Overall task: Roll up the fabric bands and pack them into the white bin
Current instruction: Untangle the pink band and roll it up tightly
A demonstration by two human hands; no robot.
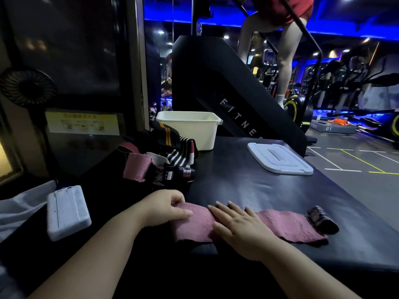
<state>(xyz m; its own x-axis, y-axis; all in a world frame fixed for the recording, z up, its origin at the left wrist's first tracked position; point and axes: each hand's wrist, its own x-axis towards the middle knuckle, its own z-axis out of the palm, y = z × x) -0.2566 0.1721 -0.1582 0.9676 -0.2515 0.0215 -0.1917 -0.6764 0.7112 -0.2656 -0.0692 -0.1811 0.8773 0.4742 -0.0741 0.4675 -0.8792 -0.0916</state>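
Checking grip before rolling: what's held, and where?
The left hand pinches the pink band at its left end; the right hand presses flat on its middle.

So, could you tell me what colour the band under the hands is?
The band is dusty pink; the head view shows it best.

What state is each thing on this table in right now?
Pink band: unrolled, lying flat on the table.
Left hand: pinches the band's left end.
Right hand: flat, fingers straight, pressing on the band's middle.
White bin: upright, open, lid off.
Lid: lying flat on the table, apart from the bin.
Pile of bands: unrolled, heaped beside the bin.
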